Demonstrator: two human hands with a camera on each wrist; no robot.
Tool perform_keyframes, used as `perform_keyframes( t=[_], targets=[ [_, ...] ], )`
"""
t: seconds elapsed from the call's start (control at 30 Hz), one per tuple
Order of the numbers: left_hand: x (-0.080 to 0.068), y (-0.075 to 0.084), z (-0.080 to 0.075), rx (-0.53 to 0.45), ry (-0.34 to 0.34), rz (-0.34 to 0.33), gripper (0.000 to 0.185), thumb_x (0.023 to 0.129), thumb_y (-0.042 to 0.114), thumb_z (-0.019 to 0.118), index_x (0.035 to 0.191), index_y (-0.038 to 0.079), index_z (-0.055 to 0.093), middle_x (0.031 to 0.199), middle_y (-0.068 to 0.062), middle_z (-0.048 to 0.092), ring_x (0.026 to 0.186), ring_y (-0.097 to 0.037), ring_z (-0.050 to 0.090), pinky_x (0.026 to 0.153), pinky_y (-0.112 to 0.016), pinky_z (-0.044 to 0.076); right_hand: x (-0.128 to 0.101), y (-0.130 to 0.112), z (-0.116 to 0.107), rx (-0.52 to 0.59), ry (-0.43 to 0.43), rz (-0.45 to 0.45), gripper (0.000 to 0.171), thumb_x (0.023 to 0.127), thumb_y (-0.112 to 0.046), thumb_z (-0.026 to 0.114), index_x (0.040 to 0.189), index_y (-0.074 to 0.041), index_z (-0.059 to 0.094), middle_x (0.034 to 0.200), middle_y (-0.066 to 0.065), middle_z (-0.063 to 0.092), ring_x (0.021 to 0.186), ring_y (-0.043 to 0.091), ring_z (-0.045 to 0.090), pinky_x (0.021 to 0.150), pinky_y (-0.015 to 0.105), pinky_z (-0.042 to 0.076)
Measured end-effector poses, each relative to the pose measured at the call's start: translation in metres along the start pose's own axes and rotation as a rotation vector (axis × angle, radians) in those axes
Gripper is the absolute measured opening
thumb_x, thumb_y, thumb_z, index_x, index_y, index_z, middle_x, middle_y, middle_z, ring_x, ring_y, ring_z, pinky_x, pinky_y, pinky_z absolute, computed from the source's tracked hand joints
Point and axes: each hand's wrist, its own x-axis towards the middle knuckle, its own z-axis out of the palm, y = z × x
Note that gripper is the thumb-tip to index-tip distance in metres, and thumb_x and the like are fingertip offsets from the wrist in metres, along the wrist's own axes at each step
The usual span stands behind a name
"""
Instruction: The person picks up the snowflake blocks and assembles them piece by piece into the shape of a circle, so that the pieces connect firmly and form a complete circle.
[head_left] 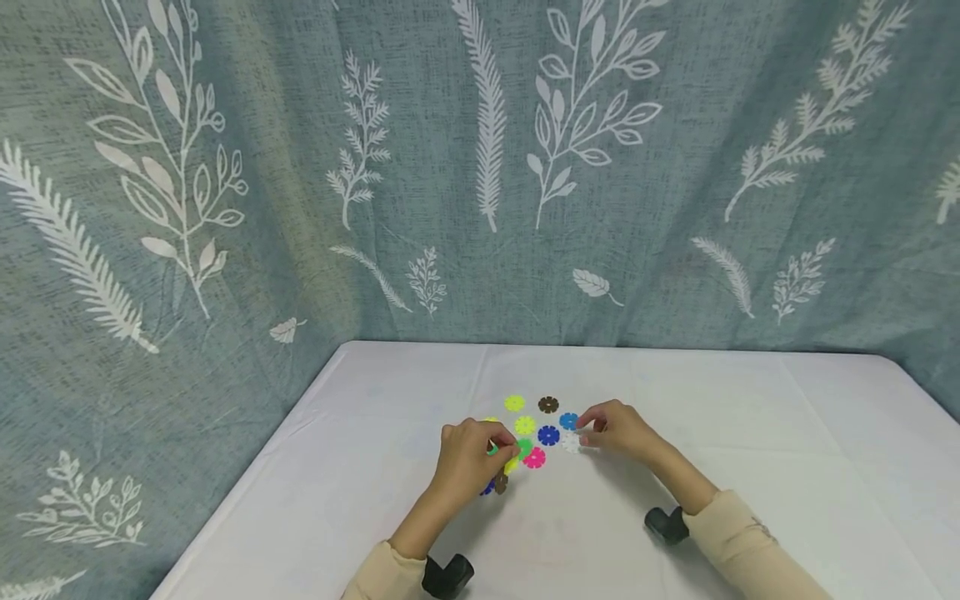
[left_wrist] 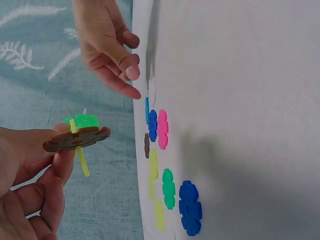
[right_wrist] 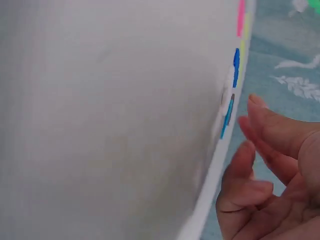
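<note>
My left hand (head_left: 467, 457) pinches a small cluster of notched plastic discs above the table. In the left wrist view the cluster shows a brown disc (left_wrist: 75, 140), a yellow disc (left_wrist: 82, 162) passing through it edge-on, and a green disc (left_wrist: 88, 120) behind. My right hand (head_left: 619, 430) hovers, fingers loosely bent and apart, by a light blue disc (head_left: 568, 421) and a white disc (head_left: 571, 442). Nothing shows between its fingertips in the right wrist view. Between the hands lie a dark blue disc (head_left: 548, 436) and a pink disc (head_left: 534, 457).
Farther back on the white-covered table (head_left: 750, 450) are two yellow discs, one nearer (head_left: 525, 425), and a brown disc (head_left: 548, 405). A green disc (left_wrist: 168, 189) and another blue disc (left_wrist: 190, 208) lie near my left hand. A patterned curtain (head_left: 465, 167) hangs behind.
</note>
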Motion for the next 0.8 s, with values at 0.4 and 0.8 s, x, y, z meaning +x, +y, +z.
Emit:
perform_keyframes(
  t=[0.4, 0.8],
  targets=[
    [-0.006, -0.003, 0.002, -0.067, -0.026, -0.034, 0.005, 0.076, 0.016, 0.073, 0.073, 0.012, 0.071, 0.067, 0.006, 0.067, 0.069, -0.014, 0.055, 0.070, -0.029, 0.028, 0.007, 0.013, 0.011, -0.002, -0.032, 0.026, 0.022, 0.072, -0.005, 0.074, 0.093, -0.005, 0.070, 0.064, -0.002, 0.042, 0.063, 0.013, 0.038, 0.058, 0.024, 0.032],
    [-0.006, -0.008, 0.002, -0.048, 0.013, 0.004, 0.006, 0.075, 0.014, 0.074, 0.071, 0.013, 0.070, 0.066, 0.006, 0.066, 0.068, -0.014, 0.053, 0.069, -0.025, 0.032, 0.004, -0.020, 0.005, 0.304, -0.120, 0.074, 0.016, 0.082, -0.010, 0.066, 0.090, 0.003, 0.062, 0.073, 0.001, 0.064, 0.067, 0.014, 0.062, 0.063, 0.028, 0.051]
  ],
)
